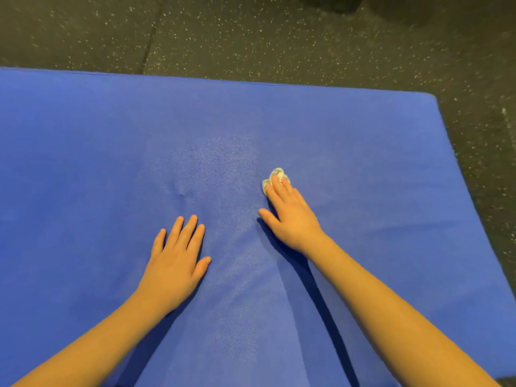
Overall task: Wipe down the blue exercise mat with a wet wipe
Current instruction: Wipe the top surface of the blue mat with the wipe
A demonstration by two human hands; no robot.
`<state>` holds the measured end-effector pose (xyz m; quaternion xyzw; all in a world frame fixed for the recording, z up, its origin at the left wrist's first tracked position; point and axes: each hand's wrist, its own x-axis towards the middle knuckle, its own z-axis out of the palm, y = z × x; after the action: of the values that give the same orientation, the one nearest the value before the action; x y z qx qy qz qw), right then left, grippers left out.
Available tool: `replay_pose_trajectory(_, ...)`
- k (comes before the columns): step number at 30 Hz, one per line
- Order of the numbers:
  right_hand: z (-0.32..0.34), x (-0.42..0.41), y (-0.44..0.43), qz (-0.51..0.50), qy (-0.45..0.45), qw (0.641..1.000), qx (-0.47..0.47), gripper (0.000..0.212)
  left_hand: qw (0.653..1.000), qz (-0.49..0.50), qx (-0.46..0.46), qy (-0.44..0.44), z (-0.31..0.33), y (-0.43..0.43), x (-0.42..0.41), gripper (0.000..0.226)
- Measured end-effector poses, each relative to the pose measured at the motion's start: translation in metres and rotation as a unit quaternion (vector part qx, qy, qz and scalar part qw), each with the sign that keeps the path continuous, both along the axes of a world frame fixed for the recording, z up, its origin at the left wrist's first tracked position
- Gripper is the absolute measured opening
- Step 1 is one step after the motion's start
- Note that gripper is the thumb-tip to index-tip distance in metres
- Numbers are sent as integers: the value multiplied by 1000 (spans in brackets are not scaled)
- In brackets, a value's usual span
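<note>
Illumination is moderate and even across the blue exercise mat [83,163], with a warm cast on the skin. The right forearm [391,297] throws a dark, hard-edged shadow onto the mat along its inner side. A softer shadow lies beside the left forearm [92,339]. A pale sheen runs down the centre of the mat and is widest ahead of the hands. The speckled rubber floor [279,37] is dim, darkest at the top right, and its flecks are smeared into short streaks. The right hand [293,219] and the wet wipe [275,173] under its fingertips are slightly soft. The mat's far edge bows, a wide-angle effect.
</note>
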<state>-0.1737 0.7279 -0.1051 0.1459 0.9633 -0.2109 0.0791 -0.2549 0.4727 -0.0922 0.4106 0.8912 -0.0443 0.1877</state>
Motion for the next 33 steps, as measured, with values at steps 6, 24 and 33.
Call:
replay_pose_trajectory(6,-1,32,2,-48,-24,996,67,58,1000,-13,-3,-28,1,-16,27,83)
replay_pose_trajectory(24,21,107,-81,-69,-58,995,-43,73,997,1,41,-59,6,-36,50,95)
replay_pose_trajectory(33,28,143,-87,-122,-83,988,-33,72,998,4,31,-53,8,-35,50,91)
